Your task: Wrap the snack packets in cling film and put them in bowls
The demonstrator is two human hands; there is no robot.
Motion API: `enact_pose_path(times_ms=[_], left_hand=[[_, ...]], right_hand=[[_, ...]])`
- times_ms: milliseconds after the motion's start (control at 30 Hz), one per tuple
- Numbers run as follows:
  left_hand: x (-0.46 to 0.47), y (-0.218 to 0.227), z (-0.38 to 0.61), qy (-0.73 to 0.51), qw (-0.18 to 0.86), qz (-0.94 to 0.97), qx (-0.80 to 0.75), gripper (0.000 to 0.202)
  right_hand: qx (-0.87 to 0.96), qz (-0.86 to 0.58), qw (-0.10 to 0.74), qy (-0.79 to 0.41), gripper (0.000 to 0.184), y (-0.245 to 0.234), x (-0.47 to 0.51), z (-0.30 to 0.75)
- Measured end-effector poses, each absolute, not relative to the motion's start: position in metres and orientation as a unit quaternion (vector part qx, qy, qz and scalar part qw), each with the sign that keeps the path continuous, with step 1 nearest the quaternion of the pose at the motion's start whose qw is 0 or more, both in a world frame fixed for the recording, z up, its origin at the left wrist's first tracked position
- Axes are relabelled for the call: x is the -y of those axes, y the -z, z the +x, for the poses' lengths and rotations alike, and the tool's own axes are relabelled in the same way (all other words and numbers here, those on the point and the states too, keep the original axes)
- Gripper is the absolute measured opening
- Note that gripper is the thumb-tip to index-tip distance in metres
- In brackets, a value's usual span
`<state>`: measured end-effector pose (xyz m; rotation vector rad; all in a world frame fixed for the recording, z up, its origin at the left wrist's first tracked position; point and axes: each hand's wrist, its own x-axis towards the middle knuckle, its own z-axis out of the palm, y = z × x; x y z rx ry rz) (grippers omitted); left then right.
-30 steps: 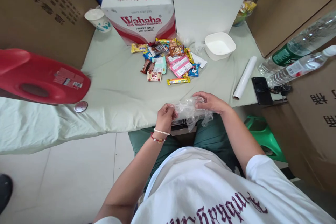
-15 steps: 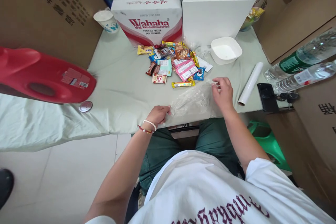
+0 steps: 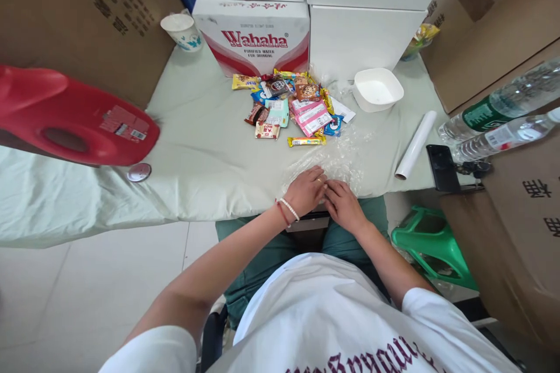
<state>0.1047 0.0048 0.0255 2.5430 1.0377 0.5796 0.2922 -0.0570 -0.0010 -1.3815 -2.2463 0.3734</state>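
A crumpled clear plastic bag lies flat near the front edge of the cloth-covered table. My left hand is on its near edge, fingers bent and closed on the plastic. Fingertips touching the left, my right hand grips the same edge from the right side. What exactly lies under the fingers is partly hidden. Just beyond the bag is a pile of wrapped snacks, with a pink packet, a yellow bar and a cream packet on its near side.
Behind the snacks stand a Wahaha box and white boxes. A white bowl, white roll, phone and water bottles are to the right. On the left are a red jug, round lid and paper cup.
My hands have come together from the bag's two sides, the left moving right and the right moving left and nearer. The bag is bunched differently and spreads farther from me.
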Motion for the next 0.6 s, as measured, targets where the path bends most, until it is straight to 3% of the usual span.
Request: enact_pose_path(times_ms=[167,367,500,600], left_hand=[[-0.032,-0.009,0.108,-0.122,0.129,0.862,-0.475,0.052],[-0.045,-0.012,0.078,-0.089,0.091,0.804,-0.581,0.056],[-0.035,-0.011,0.065,-0.068,0.079,0.798,-0.593,0.059],[-0.026,-0.010,0.055,-0.059,0.074,0.792,-0.603,0.061]], right_hand=[[0.839,-0.464,0.234,-0.162,0.037,0.001,0.075,0.302],[0.834,-0.431,0.269,-0.213,0.033,-0.002,0.090,0.320],[0.790,-0.474,0.324,-0.215,0.032,-0.024,0.079,0.317],[0.781,-0.512,0.309,-0.181,0.038,-0.030,0.063,0.317]])
